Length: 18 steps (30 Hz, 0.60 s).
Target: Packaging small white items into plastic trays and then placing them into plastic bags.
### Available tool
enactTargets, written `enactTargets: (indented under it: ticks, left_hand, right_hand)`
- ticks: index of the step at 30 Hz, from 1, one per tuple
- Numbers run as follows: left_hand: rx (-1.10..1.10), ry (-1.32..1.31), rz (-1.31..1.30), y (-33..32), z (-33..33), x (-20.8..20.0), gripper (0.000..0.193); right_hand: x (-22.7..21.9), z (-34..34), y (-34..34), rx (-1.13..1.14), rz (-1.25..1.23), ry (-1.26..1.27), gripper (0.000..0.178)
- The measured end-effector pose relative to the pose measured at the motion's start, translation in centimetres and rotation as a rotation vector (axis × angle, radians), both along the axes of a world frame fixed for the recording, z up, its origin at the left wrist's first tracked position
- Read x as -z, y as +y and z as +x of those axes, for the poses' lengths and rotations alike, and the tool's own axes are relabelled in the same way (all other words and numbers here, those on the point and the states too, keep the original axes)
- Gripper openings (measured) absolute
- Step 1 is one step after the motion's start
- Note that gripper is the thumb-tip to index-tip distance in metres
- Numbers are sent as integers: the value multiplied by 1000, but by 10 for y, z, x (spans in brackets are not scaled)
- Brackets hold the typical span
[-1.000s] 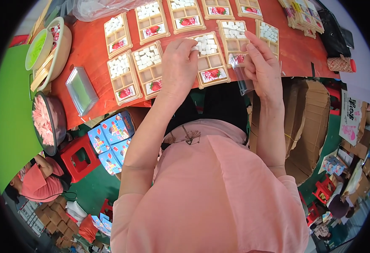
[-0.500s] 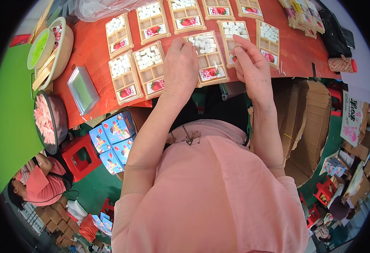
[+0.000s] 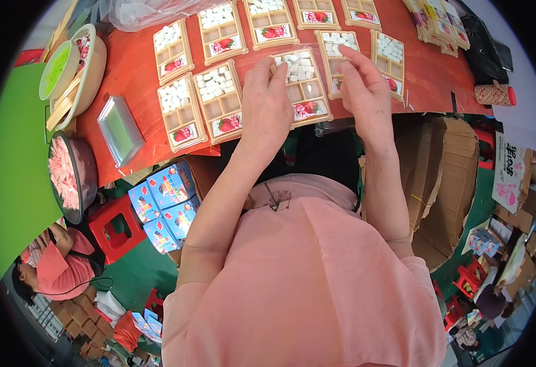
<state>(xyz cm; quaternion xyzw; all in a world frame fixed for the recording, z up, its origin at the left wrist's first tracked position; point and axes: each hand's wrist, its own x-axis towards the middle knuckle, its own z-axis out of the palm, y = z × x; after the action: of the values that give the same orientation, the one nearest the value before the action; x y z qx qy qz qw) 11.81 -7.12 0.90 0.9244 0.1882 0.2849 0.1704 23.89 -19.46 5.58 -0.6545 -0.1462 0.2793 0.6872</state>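
The left hand [image 3: 267, 104] is at the left side of a beige tray [image 3: 297, 93], its thumb and index finger close together by the upper left corner; whether it pinches anything cannot be told. The right hand [image 3: 366, 92] is raised beyond the tray's right side, thumb and index finger a narrow gap apart, the other fingers curled; any hold on something see-through cannot be made out. The tray lies at the near edge of the red tabletop [image 3: 427, 92], between the hands. Its far compartment holds white pieces [image 3: 301, 64], its near one a strawberry packet [image 3: 306, 110], with small compartments between. Clear plastic [image 3: 309, 87] seems to lie over it, though its outline is faint. Similar trays stand in two rows around it, one just left and two on the right, partly behind the right hand. A stack of clear lids [image 3: 120, 131] rests on the tabletop further left, near a pale basin [image 3: 100, 67] and a smaller bowl [image 3: 67, 78] with green contents. Below them is a dark tub [image 3: 86, 168] of pink packets [image 3: 63, 177]. Blue boxes [image 3: 164, 205] stand beside a red stool [image 3: 100, 223]; an open carton [image 3: 454, 183] is at the person's right.
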Motion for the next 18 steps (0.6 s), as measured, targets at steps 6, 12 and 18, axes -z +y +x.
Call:
enactTargets:
  ticks: [6,12,18]
  left_hand:
    - [-128,-231,-729,-15,-20,-23,31]
    - [-40,-159,-366,-32,-32,-19,32]
    - [88,-75,-140,-47,-40,-2,41]
  right_hand:
    - [25,-4,24,-52,-295,-718,33]
    - [24,-20,33,-62,-530,-919,34]
    - [25,-28,35,-153,-881,-1029,36]
